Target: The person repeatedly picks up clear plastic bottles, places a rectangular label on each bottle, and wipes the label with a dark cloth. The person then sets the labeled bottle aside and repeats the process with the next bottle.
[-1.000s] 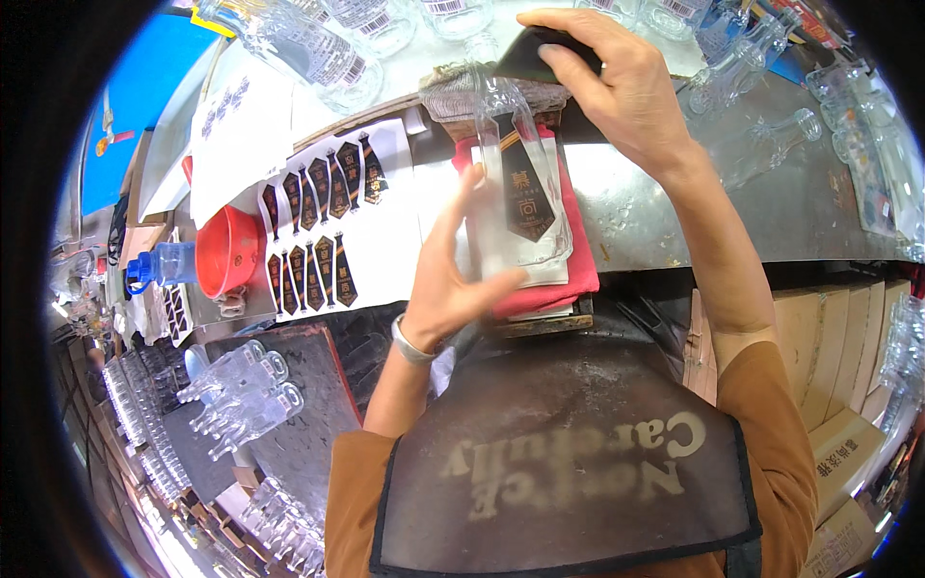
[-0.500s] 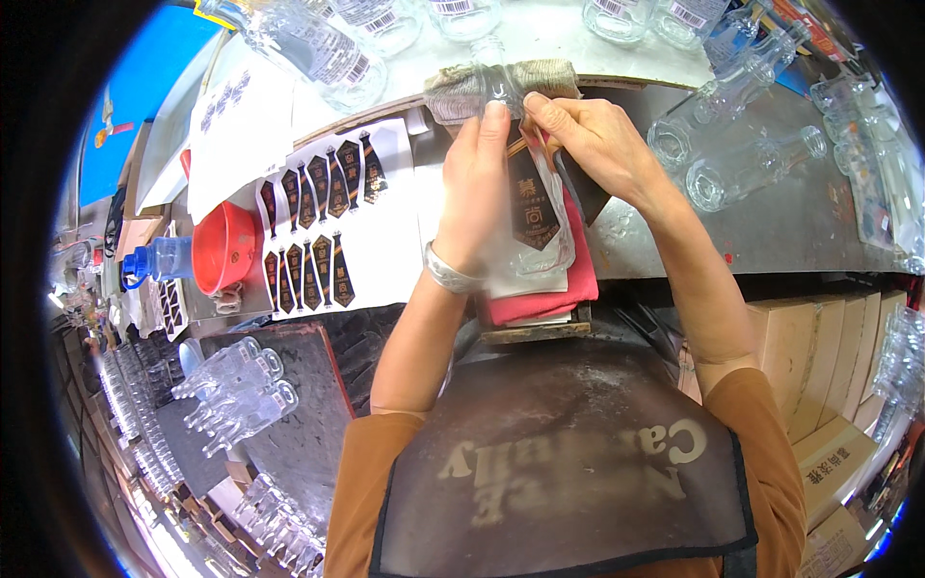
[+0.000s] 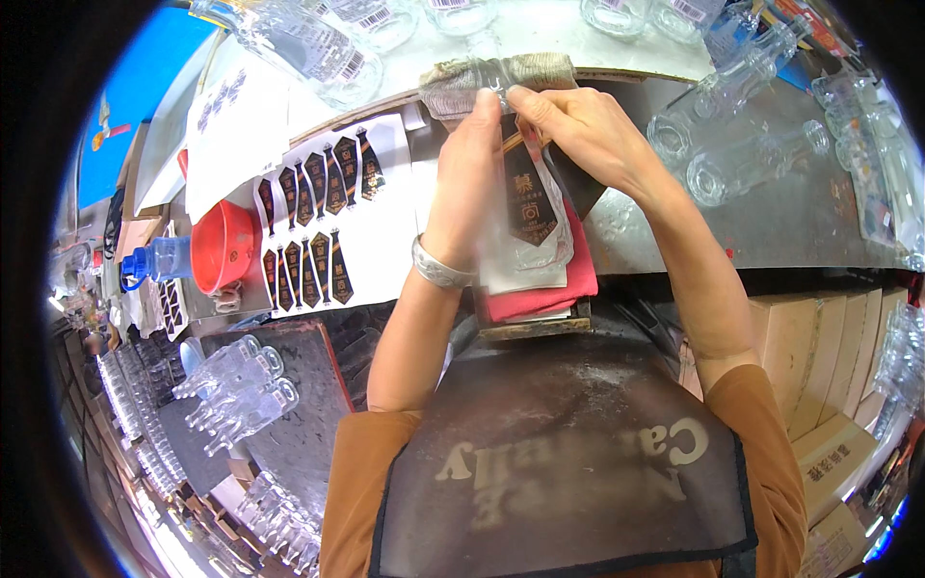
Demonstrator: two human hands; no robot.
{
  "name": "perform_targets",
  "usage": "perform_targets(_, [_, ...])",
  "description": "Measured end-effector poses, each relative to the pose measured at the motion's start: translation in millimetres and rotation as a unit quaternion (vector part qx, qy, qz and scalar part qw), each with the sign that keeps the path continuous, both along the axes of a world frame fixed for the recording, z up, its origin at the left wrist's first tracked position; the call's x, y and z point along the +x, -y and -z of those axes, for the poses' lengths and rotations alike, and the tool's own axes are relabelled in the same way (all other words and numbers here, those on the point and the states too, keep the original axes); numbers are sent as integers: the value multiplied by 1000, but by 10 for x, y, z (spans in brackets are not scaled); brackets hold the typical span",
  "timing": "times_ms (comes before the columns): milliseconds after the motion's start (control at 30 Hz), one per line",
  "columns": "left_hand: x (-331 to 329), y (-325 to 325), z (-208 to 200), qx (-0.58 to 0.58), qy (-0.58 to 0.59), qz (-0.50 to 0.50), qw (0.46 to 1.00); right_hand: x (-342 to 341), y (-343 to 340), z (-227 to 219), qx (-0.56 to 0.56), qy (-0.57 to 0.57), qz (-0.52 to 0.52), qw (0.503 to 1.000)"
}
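Note:
A clear glass bottle (image 3: 557,252) lies with its neck pointing away from me. Along its upper face runs a dark, tie-shaped label (image 3: 530,197) with gold print. My left hand (image 3: 461,183) closes round the bottle's left side, its thumb up at the neck. From the right, my right hand (image 3: 599,135) grips the neck, thumb pressed near the label's narrow top. A dark flat piece (image 3: 575,175) shows beneath the right palm; whether the fingers hold it I cannot tell. The neck rests on a rolled grey cloth (image 3: 540,72), and pink cloth (image 3: 581,277) lies under the base.
Left of the bottle, a white sheet (image 3: 385,212) carries rows of similar tie-shaped labels. Beyond it are a red bowl (image 3: 222,246) and a blue-capped bottle (image 3: 159,262). More glass bottles (image 3: 718,173) lie at the right and stand at the back. Cardboard boxes (image 3: 785,356) are stacked below right.
Both hands have shifted slightly up and left along the bottle's neck. The dark flat piece is now more covered by the right hand.

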State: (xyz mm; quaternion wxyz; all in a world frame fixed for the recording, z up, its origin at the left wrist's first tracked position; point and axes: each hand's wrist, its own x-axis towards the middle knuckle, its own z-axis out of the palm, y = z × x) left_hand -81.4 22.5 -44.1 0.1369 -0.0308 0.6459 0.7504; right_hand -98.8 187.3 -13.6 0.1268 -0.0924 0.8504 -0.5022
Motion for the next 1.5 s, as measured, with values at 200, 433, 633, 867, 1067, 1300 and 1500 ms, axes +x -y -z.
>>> perform_targets(200, [68, -32, -43, 8, -19, -7, 1000, -54, 6, 148, -16, 1, 3, 1000])
perform_targets(433, [213, -17, 139, -2, -84, -8, 996, 39, -27, 59, -19, 32, -6, 999])
perform_targets(633, [235, 84, 66, 44, -18, -3, 999, 166, -73, 164, -192, 25, 45, 980])
perform_targets(867, [547, 359, -37, -66, -130, 9, 989, 274, -73, -265, -34, -268, -20, 962])
perform_targets(1067, [830, 390, -28, -295, -315, 91, 898, 93, 33, -455, 89, -502, -47, 859])
perform_targets(1300, [922, 310, 55, -300, -323, 62, 895, 783, 70, -363, -9, -308, -173, 935])
perform_targets(1500, [909, 323, 73, -282, -325, 64, 901, 292, -98, -172, -14, -410, -31, 911])
